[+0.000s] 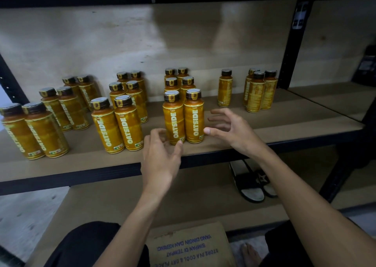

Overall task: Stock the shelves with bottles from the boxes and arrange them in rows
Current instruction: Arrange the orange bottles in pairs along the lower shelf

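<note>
A black metal rack (290, 51) fills the view, with a pale board wall behind it. Its middle shelf (274, 126), a brown board, runs from 9 o'clock to 3 o'clock and carries every bottle in sight. A lower shelf (114, 201) lies beneath it. At 6 o'clock, between the person's dark-clad knees, sits a cardboard box (189, 246) printed with blue storage notes.

The bottles are orange with dark caps and "OATSIDE" in white up the side, and all stand upright. At 9 o'clock a first double row (48, 132) runs three deep toward the wall. Just left of centre is a second double row (128, 122), also three deep. At centre is a third double row (186, 86) of six. At 2 o'clock a single bottle (225, 90) stands alone, and further right a cluster of three (255, 94) stands close together.

A pair of black sandals (250, 181) lies on the lower shelf at 4 o'clock.

Both hands are at the front pair of the third row. The left hand (160, 159) is at the foot of the front-left bottle (174, 122), its grip released, fingers loosely bent and holding nothing. Blur hides whether they touch. The right hand (232, 128) is beside the front-right bottle (194, 120), grip released, fingers spread, thumb tip against the bottle's lower side.
</note>
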